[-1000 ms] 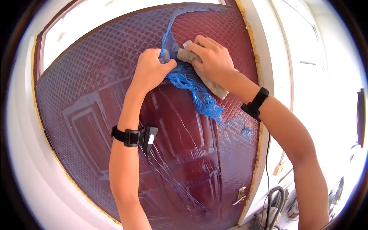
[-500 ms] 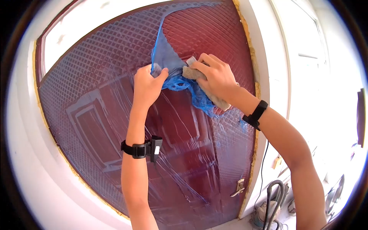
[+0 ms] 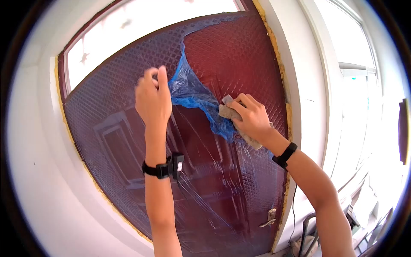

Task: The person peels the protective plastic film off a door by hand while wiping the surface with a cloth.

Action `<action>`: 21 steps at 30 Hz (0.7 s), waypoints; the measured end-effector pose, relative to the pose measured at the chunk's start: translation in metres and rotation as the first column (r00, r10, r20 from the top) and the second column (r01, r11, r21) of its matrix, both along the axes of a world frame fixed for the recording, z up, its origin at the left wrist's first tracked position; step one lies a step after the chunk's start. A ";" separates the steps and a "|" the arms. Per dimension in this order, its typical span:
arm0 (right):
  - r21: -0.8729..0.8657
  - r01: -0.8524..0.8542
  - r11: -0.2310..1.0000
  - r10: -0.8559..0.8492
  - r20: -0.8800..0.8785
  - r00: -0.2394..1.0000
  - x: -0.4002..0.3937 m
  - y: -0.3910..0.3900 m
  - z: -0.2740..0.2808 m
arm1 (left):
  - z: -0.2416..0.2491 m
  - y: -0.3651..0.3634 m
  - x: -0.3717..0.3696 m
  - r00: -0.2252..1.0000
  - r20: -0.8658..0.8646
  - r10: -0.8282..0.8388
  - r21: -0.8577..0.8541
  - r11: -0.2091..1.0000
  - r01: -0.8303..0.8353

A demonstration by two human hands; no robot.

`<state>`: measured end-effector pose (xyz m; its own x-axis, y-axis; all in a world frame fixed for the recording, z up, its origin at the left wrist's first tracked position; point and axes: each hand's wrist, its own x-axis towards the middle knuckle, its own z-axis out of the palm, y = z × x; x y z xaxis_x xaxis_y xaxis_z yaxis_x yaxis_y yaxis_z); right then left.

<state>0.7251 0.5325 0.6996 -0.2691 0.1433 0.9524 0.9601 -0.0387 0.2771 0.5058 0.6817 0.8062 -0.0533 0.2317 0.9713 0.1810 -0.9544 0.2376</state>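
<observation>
A dark red door (image 3: 205, 162) is partly covered by thin blue plastic film (image 3: 188, 85), which hangs loose in a crumpled flap near the middle. The upper right of the door is bare and shows a diamond pattern. My left hand (image 3: 153, 96) is raised just left of the loose film, fingers apart and slightly blurred, with nothing in it. My right hand (image 3: 252, 118) grips a beige cloth (image 3: 230, 112) against the door, right of the flap. A small grey piece (image 3: 227, 99) sticks out by its fingertips.
A metal door handle (image 3: 269, 217) is at the lower right. Yellow foam (image 3: 279, 55) lines the frame edge. A black cable (image 3: 293, 214) hangs beside a hose and machine (image 3: 305, 242) on the floor. A bright window (image 3: 124, 32) lies above the door.
My left hand has let go of the film and moved slightly left. The loose flap has dropped open. My right hand has moved down and a little right with the cloth, and the view has shifted.
</observation>
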 end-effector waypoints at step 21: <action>0.083 -0.029 0.996 0.025 0.056 0.998 0.002 0.003 0.001 | 0.110 0.044 0.070 0.764 0.279 0.581 0.550 0.556 -0.623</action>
